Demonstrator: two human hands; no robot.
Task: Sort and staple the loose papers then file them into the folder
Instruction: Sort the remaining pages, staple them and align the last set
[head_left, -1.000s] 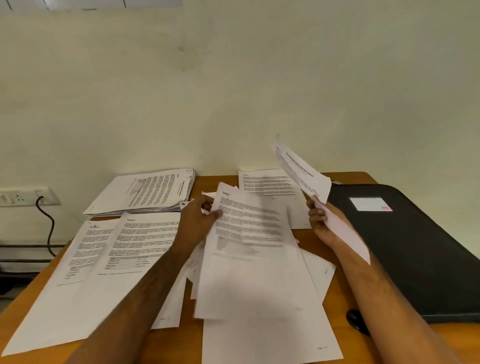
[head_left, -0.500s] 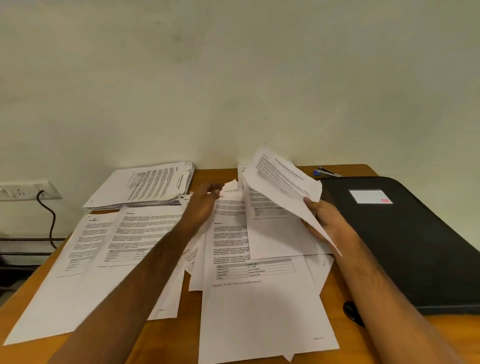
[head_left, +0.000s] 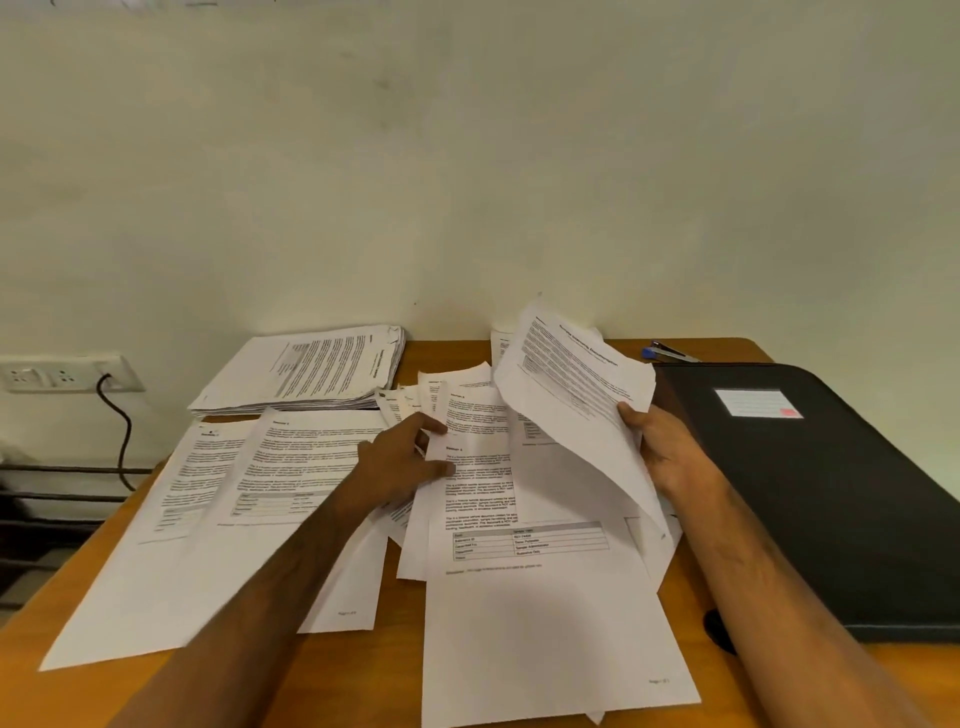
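Just left of the black folder (head_left: 810, 483), the right hand (head_left: 662, 452) pinches a light, floppy sheet (head_left: 576, 405) by its edge, lifted and curling over the loose papers (head_left: 498, 499), where the left hand's (head_left: 400, 462) spread fingers rest holding nothing, so thin pages likely want an edge grip.

Printed sheets (head_left: 524, 519) and the folder (head_left: 831, 493) label (head_left: 756, 402) carry text — all too blurred to read.
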